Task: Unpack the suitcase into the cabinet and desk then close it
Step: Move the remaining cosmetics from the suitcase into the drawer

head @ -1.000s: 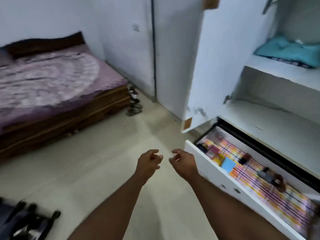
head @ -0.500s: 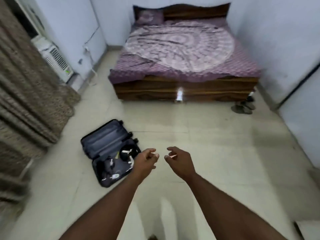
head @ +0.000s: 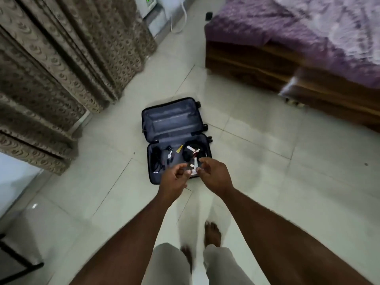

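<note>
While both hands, left [head: 174,177] and right [head: 213,177], hang loose and empty, suitcase [head: 176,138] lies open on floor [head: 257,161], small items left in near half; unpacking unfinished, closing pending.

open suitcase [head: 172,122] on floor, hands [head: 195,175] above

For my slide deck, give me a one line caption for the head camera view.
Both empty hands, left hand and right hand, reach toward the open suitcase on the tiled floor.
</note>
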